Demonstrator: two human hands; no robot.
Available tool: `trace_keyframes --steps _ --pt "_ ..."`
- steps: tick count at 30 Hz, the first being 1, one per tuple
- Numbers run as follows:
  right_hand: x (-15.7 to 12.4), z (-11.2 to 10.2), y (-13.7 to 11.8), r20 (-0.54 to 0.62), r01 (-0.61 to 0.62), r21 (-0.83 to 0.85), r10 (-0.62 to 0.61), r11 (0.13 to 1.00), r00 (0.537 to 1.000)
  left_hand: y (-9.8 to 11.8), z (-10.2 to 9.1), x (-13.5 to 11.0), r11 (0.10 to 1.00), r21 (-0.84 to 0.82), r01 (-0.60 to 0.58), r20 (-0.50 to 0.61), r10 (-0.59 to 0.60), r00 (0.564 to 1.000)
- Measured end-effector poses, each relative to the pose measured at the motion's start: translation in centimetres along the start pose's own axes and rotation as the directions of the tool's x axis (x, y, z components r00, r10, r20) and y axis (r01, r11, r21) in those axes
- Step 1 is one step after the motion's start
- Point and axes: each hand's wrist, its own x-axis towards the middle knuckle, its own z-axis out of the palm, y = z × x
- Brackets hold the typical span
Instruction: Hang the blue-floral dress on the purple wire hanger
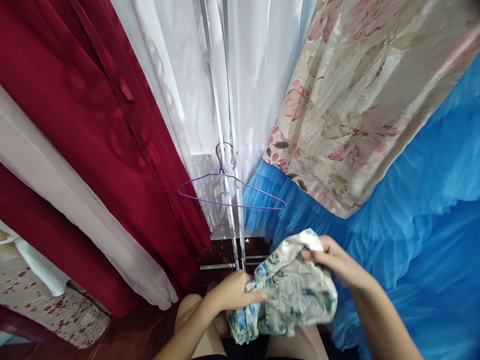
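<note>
I hold a crumpled floral cloth [290, 292], cream with blue and green flowers, low in the middle of the view above my knees. My left hand [234, 290] pinches its left edge with closed fingers. My right hand [337, 262] grips its upper right part, fingers curled over the fabric. A purple wire hanger [232, 192] hangs empty on a thin metal rail just above and behind the cloth.
Red curtain fabric [93, 135] hangs at the left, a sheer white curtain [210, 75] in the middle. A floral garment [356, 100] and blue tulle [423, 225] fill the right. Dark wooden floor [131, 340] shows at the bottom left.
</note>
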Motion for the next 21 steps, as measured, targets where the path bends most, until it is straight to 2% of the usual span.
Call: trace_keyframes --steps 3,5,6,8,9,11,14,16,19,21 --pt "3.3 -3.8 -2.1 -0.126 0.136 -0.147 -0.155 0.980 0.980 -0.3 -2.6 0.1 0.987 0.156 -0.032 -0.073 0.044 0.996" --pt "7.0 -4.7 -3.2 -0.214 0.243 -0.137 -0.268 0.960 0.939 0.4 -4.5 0.5 0.977 0.199 -0.077 -0.191 0.116 0.975" --pt "9.1 -4.6 -3.8 -0.235 0.281 -0.104 -0.298 0.954 0.925 0.9 -5.3 0.6 0.974 0.208 -0.090 -0.234 0.139 0.962" --pt "13.2 -3.4 -4.9 -0.215 0.292 -0.007 -0.287 0.956 0.934 1.9 -6.4 0.7 0.973 0.204 -0.103 -0.302 0.163 0.939" --pt "14.9 -2.5 -5.4 -0.191 0.266 0.046 -0.253 0.963 0.949 2.3 -6.8 0.6 0.975 0.197 -0.107 -0.333 0.169 0.928" --pt "17.4 -0.2 -6.4 -0.061 0.157 0.088 -0.152 0.984 0.986 2.6 -7.6 0.0 0.979 0.175 -0.108 -0.403 0.171 0.899" --pt "18.5 2.5 -7.4 0.159 0.064 0.028 -0.068 0.998 0.985 1.8 -9.4 -1.5 0.989 0.127 -0.074 -0.501 0.128 0.856" --pt "18.1 3.3 -7.7 0.223 0.083 0.010 -0.083 0.997 0.971 0.5 -11.4 -2.7 0.993 0.119 -0.015 -0.535 0.076 0.842" --pt "17.1 3.1 -8.2 0.216 0.109 0.004 -0.107 0.994 0.971 -2.2 -15.8 -4.4 0.958 0.273 0.091 -0.479 0.053 0.876" --pt "16.7 2.5 -8.6 0.208 0.121 -0.041 -0.110 0.992 0.972 -3.8 -19.3 -5.1 0.867 0.477 0.145 -0.423 0.082 0.902"
